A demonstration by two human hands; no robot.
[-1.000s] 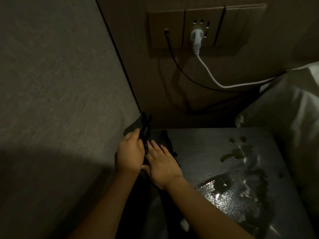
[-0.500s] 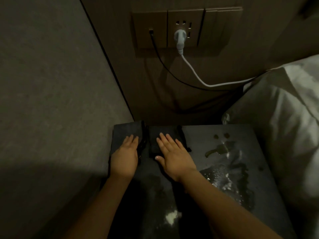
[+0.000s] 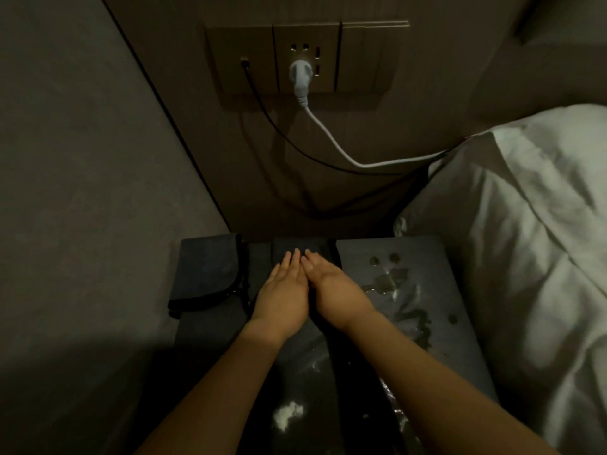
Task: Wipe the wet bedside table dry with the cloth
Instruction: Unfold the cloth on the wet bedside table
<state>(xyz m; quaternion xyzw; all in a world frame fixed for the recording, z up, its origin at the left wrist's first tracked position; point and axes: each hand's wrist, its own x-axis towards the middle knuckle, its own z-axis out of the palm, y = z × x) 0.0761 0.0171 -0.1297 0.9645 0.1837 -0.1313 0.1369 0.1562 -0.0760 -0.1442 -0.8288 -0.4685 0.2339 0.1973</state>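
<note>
A dark bedside table (image 3: 437, 257) fills the lower middle of the head view, with puddles and drops of water (image 3: 407, 297) across its right half. A dark cloth (image 3: 208, 270) lies spread along the table's back left. Its right part (image 3: 305, 246) sits under my fingers. My left hand (image 3: 282, 297) and my right hand (image 3: 335, 293) lie flat side by side on the cloth, fingers straight and touching each other.
A grey wall (image 3: 82, 192) bounds the table on the left. Behind it is a socket panel (image 3: 305, 57) with a white plug and cable (image 3: 328, 133) and a black cable (image 3: 269, 116). White bedding (image 3: 525, 241) presses against the table's right side.
The cloth, held bunched upright at the wall a second ago, now lies flat. My left hand slid right off its left part and now rests beside my right hand.
</note>
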